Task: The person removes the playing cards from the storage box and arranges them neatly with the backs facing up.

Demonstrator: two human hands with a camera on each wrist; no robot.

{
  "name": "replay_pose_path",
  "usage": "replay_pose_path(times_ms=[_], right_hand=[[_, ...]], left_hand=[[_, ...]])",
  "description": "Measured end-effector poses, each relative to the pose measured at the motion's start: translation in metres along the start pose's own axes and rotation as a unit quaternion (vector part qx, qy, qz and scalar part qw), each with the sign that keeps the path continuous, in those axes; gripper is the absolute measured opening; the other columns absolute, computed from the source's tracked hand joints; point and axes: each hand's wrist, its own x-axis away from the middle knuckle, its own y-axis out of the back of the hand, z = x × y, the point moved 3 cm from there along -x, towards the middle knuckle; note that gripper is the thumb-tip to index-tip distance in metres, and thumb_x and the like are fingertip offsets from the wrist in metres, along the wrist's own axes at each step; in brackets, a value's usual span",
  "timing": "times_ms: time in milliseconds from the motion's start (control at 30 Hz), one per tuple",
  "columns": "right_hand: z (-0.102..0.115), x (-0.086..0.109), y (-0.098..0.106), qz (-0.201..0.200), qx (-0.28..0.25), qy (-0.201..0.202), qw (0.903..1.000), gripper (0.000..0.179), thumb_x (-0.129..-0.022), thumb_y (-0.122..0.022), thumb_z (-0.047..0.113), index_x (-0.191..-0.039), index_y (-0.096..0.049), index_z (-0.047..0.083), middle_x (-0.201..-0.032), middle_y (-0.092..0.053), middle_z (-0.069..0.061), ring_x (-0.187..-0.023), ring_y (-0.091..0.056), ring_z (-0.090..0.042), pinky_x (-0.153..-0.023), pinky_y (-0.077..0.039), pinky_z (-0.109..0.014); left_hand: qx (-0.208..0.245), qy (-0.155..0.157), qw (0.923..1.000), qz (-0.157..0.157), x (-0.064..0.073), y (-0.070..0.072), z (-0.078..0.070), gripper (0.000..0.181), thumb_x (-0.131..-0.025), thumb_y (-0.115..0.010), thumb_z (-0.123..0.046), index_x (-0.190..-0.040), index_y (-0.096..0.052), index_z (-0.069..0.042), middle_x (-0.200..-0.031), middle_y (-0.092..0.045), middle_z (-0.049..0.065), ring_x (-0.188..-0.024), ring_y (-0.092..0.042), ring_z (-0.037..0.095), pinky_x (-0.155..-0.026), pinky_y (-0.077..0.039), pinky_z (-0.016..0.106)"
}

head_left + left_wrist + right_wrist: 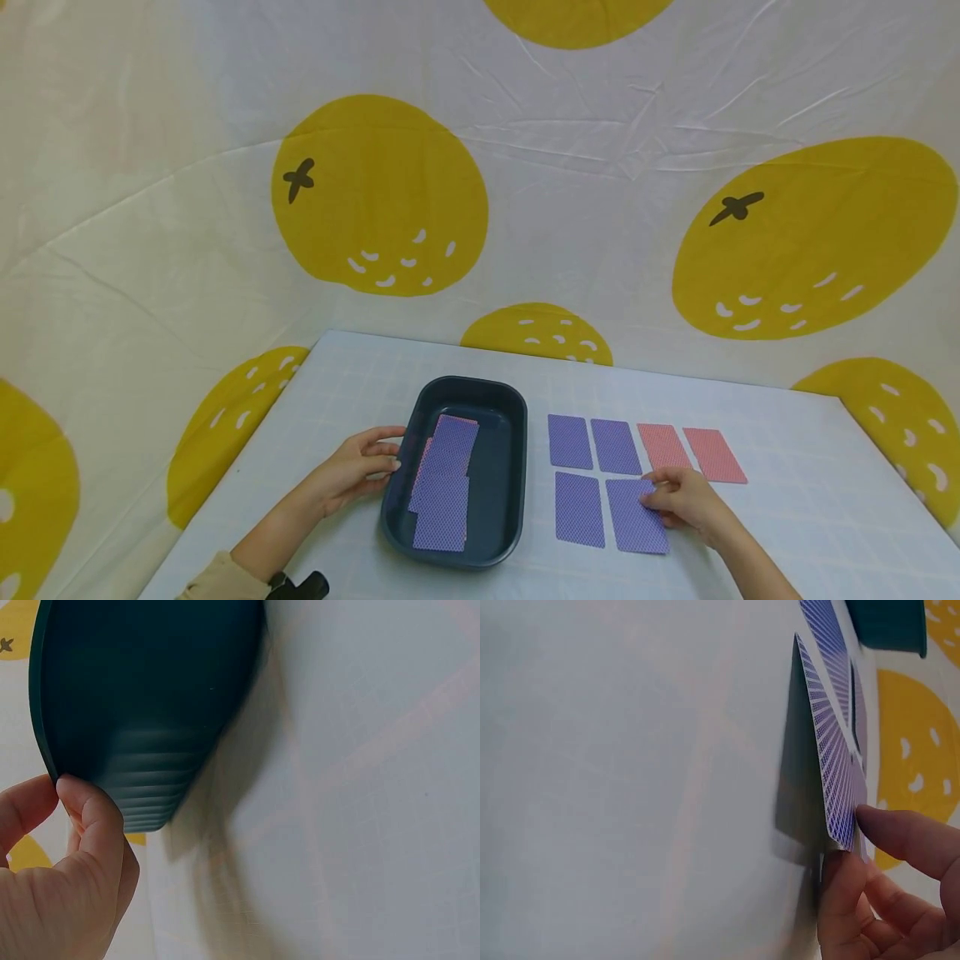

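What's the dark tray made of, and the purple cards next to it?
Dark tray: probably smooth plastic with a soft sheen, judging by its moulded ridges, though coated metal is possible. Purple cards: likely printed paper, maybe coated; they look thin, with crisscross patterns.

No text or number seems legible; wrist views are dim.

Your right fingers hide part of the held card. In the tray, purple cards leave you only slivers of pink cards. The head view's lower edge cuts off your worktop.
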Motion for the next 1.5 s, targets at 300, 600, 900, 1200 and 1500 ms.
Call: replay_pose_path(times_ms=[300, 600, 900, 1200, 1500], right_hand=[[0.003, 0.002, 0.005, -0.014, 0.023, -0.013, 0.9996, 0.036, -0.075, -0.072, 0.002, -0.106, -0.06, -0.009, -0.072, -0.054, -0.005, -0.062, -0.051, -0.017, -0.053, -0.046, -0.026], [0.01, -0.001, 0.01, -0.008, 0.019, -0.007, 0.9998, 0.039, -0.077, -0.072, 0.007, -0.109, -0.06, -0.009, -0.075, -0.053, -0.005, -0.064, -0.052, -0.017, -0.055, -0.048, -0.027], [0.039, -0.003, 0.003, 0.027, 0.003, 0.02, 0.9994, 0.043, -0.08, -0.07, 0.012, -0.116, -0.057, -0.009, -0.081, -0.058, -0.007, -0.071, -0.055, -0.019, -0.062, -0.051, -0.027], [0.073, -0.01, -0.022, 0.12, -0.055, 0.079, 0.9881, 0.048, -0.083, -0.067, 0.014, -0.121, -0.052, -0.011, -0.087, -0.06, -0.006, -0.075, -0.056, -0.019, -0.067, -0.052, -0.026], [0.112, -0.013, -0.06, 0.173, -0.069, 0.107, 0.9768, 0.045, -0.081, -0.069, 0.011, -0.119, -0.054, -0.009, -0.085, -0.062, -0.007, -0.076, -0.059, -0.021, -0.071, -0.053, -0.031]], left_hand=[[0.0, -0.002, 1.0, 0.004, 0.001, -0.001, -0.001, 0.061, -0.085, -0.059, 0.0, -0.139, -0.032, 0.005, -0.1, -0.052, 0.008, -0.082, -0.055, 0.013, -0.069, -0.048, 0.024], [0.004, -0.004, 1.0, 0.003, -0.001, -0.001, 0.0, 0.061, -0.084, -0.06, 0.0, -0.139, -0.032, 0.006, -0.099, -0.052, 0.008, -0.082, -0.055, 0.014, -0.069, -0.048, 0.025], [0.003, -0.002, 1.0, 0.001, -0.001, -0.001, -0.001, 0.061, -0.084, -0.06, 0.0, -0.139, -0.032, 0.006, -0.1, -0.052, 0.008, -0.081, -0.055, 0.014, -0.068, -0.048, 0.024], [0.001, 0.0, 1.0, -0.001, 0.0, -0.001, -0.002, 0.062, -0.084, -0.06, 0.0, -0.139, -0.032, 0.006, -0.1, -0.052, 0.009, -0.082, -0.055, 0.014, -0.068, -0.048, 0.024], [0.004, 0.0, 1.0, 0.001, 0.002, -0.002, -0.002, 0.062, -0.084, -0.06, 0.0, -0.139, -0.031, 0.006, -0.101, -0.052, 0.009, -0.082, -0.054, 0.014, -0.069, -0.048, 0.024]])
